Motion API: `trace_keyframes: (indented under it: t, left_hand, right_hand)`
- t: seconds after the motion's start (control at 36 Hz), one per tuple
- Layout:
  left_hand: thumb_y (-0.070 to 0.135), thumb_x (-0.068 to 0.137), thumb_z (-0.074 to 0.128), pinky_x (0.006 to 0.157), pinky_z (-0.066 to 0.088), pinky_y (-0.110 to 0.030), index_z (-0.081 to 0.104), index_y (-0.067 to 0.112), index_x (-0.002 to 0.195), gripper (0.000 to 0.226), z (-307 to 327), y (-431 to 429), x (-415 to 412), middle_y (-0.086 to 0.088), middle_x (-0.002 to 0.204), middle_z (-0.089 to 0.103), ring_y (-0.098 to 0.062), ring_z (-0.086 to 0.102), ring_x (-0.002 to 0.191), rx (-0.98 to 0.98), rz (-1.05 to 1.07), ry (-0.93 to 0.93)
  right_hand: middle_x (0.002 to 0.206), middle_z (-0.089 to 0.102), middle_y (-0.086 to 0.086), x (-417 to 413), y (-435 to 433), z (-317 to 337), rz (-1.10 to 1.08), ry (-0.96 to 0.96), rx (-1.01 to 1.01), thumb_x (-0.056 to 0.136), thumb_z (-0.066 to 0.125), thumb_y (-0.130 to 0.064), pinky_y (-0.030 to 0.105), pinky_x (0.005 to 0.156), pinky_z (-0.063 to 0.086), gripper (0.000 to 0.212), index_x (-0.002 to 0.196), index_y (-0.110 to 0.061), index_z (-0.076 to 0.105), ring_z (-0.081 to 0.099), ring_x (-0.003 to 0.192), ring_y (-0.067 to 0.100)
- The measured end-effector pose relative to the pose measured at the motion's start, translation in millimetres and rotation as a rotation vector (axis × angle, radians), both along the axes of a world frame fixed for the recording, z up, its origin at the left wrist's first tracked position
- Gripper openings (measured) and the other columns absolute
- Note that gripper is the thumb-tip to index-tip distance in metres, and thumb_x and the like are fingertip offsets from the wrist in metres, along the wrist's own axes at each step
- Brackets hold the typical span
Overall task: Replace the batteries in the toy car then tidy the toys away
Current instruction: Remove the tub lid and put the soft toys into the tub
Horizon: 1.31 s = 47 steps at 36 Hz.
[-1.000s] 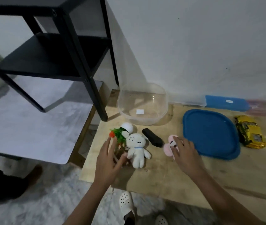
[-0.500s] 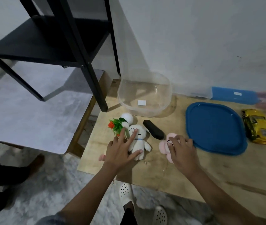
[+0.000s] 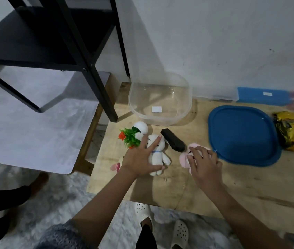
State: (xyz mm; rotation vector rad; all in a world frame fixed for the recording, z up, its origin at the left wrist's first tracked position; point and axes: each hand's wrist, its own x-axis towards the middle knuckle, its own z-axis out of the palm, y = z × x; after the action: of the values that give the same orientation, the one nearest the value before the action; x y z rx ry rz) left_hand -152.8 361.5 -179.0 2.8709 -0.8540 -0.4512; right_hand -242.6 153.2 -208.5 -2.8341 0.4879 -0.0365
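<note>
On the wooden table (image 3: 232, 187) lies a white plush doll (image 3: 160, 153). My left hand (image 3: 140, 159) rests on it with fingers spread straight over its head and the thumb along its legs. My right hand (image 3: 204, 164) grips a pink plush toy (image 3: 183, 159), fingers curled over its top and thumb at its side. A black oblong object (image 3: 173, 142) lies between the two toys. At the far right sits the yellow toy car (image 3: 293, 134), apart from both hands. A clear plastic tub (image 3: 160, 99) stands empty at the back.
A blue lid (image 3: 241, 137) lies flat between my right hand and the car. A green toy plant with orange flowers (image 3: 130, 138) and a white ball (image 3: 140, 127) sit left of the doll. A black shelf frame (image 3: 96, 83) stands at the left; a blue box (image 3: 263, 96) lines the wall.
My left hand moved right from beside the toy plant onto the white doll. My right hand's fingers curled down over the pink toy. The view tilted downward.
</note>
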Motion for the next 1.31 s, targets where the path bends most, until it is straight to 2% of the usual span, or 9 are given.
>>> trace_keyframes:
  t: [0.22, 0.33, 0.47, 0.69, 0.83, 0.92, 1.06, 1.22, 1.31]
  left_hand:
    - [0.077, 0.073, 0.045, 0.070, 0.053, -0.033, -0.005, 0.047, 0.144, 0.092, -7.3, 5.4, -0.8, -0.008, 0.156, 0.006, -0.032, 0.061, 0.091, -0.046, 0.033, -0.015]
    - [0.073, 0.076, 0.047, 0.068, 0.050, -0.031, 0.002, 0.046, 0.146, 0.087, -8.5, 5.7, -4.8, -0.006, 0.154, 0.010, -0.030, 0.060, 0.094, -0.080, 0.090, -0.019]
    - [0.066, 0.079, 0.052, 0.068, 0.048, -0.028, 0.007, 0.044, 0.146, 0.084, -6.6, 3.7, -6.6, -0.007, 0.153, 0.011, -0.027, 0.055, 0.108, -0.126, 0.115, -0.023]
    - [0.057, 0.078, 0.058, 0.067, 0.052, -0.030, 0.009, 0.044, 0.146, 0.084, -2.7, -0.2, -16.3, -0.008, 0.154, 0.009, -0.026, 0.056, 0.108, -0.164, 0.154, -0.038]
    - [0.057, 0.079, 0.057, 0.067, 0.052, -0.031, 0.010, 0.044, 0.146, 0.083, -1.1, -0.2, -25.5, -0.006, 0.154, 0.009, -0.024, 0.052, 0.115, -0.187, 0.183, -0.063]
    - [0.057, 0.078, 0.058, 0.067, 0.053, -0.031, 0.011, 0.045, 0.145, 0.083, -2.1, 0.5, -32.7, -0.004, 0.154, 0.008, -0.022, 0.050, 0.119, -0.197, 0.191, -0.061]
    - [0.057, 0.076, 0.062, 0.065, 0.054, -0.032, 0.018, 0.044, 0.145, 0.083, -3.3, 1.8, -46.7, -0.005, 0.154, 0.014, -0.022, 0.050, 0.120, -0.261, 0.215, -0.052]
    - [0.054, 0.072, 0.069, 0.061, 0.051, -0.029, 0.030, 0.040, 0.142, 0.082, 0.5, -1.4, -59.3, -0.005, 0.144, 0.028, -0.022, 0.059, 0.102, -0.408, 0.320, -0.052]
    - [0.051, 0.070, 0.072, 0.066, 0.052, -0.032, 0.033, 0.039, 0.141, 0.082, 5.1, -5.2, -59.7, -0.005, 0.143, 0.029, -0.023, 0.056, 0.106, -0.479, 0.408, -0.071]
  right_hand:
    - [0.121, 0.060, -0.002, -0.4, 7.2, -0.3, -0.042, -0.009, -0.064, 0.086, 0.033, -0.052, 0.039, 0.066, 0.045, 0.052, 0.127, -0.027, 0.052, 0.050, 0.101, 0.028]
    - [0.124, 0.058, -0.001, -3.4, 12.5, -3.6, -0.084, -0.024, -0.112, 0.086, 0.034, -0.049, 0.039, 0.065, 0.044, 0.051, 0.129, -0.026, 0.050, 0.044, 0.100, 0.026]
    - [0.128, 0.053, 0.000, -7.1, 12.7, -5.3, -0.080, 0.012, -0.166, 0.087, 0.034, -0.048, 0.041, 0.066, 0.045, 0.052, 0.132, -0.026, 0.046, 0.040, 0.103, 0.028]
    - [0.134, 0.050, 0.000, -13.2, 9.5, -9.0, -0.052, -0.036, -0.092, 0.085, 0.035, -0.047, 0.044, 0.072, 0.046, 0.055, 0.135, -0.025, 0.044, 0.038, 0.112, 0.027]
    - [0.133, 0.052, 0.001, -17.4, 5.3, -10.1, -0.021, -0.085, -0.072, 0.086, 0.035, -0.048, 0.044, 0.071, 0.047, 0.054, 0.133, -0.024, 0.047, 0.040, 0.112, 0.027]
    - [0.133, 0.052, 0.002, -18.2, 5.0, -10.4, -0.017, -0.084, -0.069, 0.086, 0.041, -0.046, 0.046, 0.073, 0.047, 0.050, 0.130, -0.024, 0.049, 0.039, 0.112, 0.028]
    - [0.137, 0.049, 0.003, -17.8, 3.0, -9.0, -0.002, -0.020, -0.020, 0.085, 0.062, -0.035, 0.050, 0.078, 0.045, 0.048, 0.130, -0.024, 0.050, 0.047, 0.114, 0.035]
    - [0.133, 0.051, 0.005, -19.9, 0.1, -2.2, 0.026, -0.012, -0.020, 0.084, 0.065, -0.029, 0.050, 0.074, 0.046, 0.046, 0.128, -0.021, 0.053, 0.047, 0.110, 0.037]
    - [0.130, 0.054, 0.006, -22.0, -4.7, -0.5, 0.032, -0.054, -0.025, 0.083, 0.066, -0.027, 0.048, 0.072, 0.047, 0.044, 0.125, -0.019, 0.056, 0.049, 0.105, 0.037]
